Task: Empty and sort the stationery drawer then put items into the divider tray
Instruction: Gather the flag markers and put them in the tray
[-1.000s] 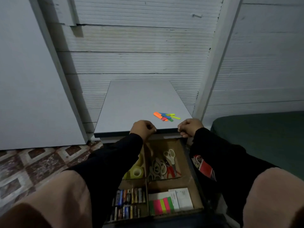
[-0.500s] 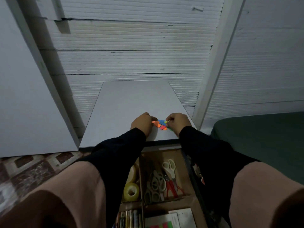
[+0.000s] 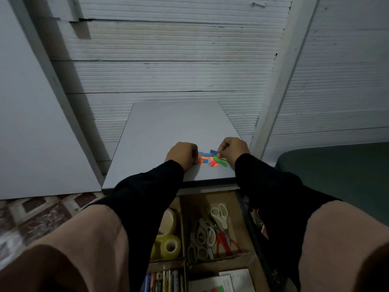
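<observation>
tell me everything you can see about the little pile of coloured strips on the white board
The coloured strips are small, flat, narrow pieces that look like paper or film sticky flags: orange, blue, green and red, with a hint of yellow at the right. They lie loosely overlapped at different angles on the white board, near its front edge. The left hand touches the orange end with curled fingers; the right hand pinches at the blue and green ones.

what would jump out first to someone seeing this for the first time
The bright coloured strips, orange, blue, red and green, lie in a loose heap near the front edge of the pale grey board. The left hand and right hand flank the heap, the right fingers at its blue and green pieces. Below, the brown divider tray holds tape rolls on the left and a tangle of scissors beside them.
</observation>
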`<state>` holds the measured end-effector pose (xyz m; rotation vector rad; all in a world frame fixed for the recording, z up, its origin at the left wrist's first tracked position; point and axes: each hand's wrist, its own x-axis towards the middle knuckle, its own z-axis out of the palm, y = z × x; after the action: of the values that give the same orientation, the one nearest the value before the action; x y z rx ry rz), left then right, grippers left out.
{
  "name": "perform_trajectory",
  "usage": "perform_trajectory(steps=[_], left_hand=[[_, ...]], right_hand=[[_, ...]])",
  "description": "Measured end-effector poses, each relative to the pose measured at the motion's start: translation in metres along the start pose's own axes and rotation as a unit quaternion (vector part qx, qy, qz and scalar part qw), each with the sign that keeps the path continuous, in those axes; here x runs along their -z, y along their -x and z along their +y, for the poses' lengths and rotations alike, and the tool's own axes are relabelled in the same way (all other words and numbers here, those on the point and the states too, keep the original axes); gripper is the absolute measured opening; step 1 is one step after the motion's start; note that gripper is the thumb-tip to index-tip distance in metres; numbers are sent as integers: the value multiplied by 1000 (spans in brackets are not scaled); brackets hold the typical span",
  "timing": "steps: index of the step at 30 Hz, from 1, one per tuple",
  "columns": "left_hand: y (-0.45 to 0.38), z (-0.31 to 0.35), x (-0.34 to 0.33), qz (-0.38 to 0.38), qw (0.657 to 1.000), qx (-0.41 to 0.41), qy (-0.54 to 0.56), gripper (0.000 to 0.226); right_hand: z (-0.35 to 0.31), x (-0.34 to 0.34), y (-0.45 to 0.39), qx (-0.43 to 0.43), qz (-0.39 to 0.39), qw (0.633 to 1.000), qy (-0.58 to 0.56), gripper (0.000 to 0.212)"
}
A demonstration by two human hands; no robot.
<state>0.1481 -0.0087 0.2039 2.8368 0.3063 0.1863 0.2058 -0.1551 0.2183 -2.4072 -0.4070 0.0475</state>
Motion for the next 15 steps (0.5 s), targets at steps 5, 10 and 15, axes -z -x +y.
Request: perform_trajectory(steps=[5,10,15], left_hand=[[-4,-5,14,-26,997,5,67,14],[-6,4,19,-76,996,-10,48,27],[-5,12,14,-61,998,-32,1,27]], right_hand=[[-4,25,0,52,-118,991,32,15],[-4,21,4,69,-155,978,125,31],[2,12,8,16,-103,985,137,31]])
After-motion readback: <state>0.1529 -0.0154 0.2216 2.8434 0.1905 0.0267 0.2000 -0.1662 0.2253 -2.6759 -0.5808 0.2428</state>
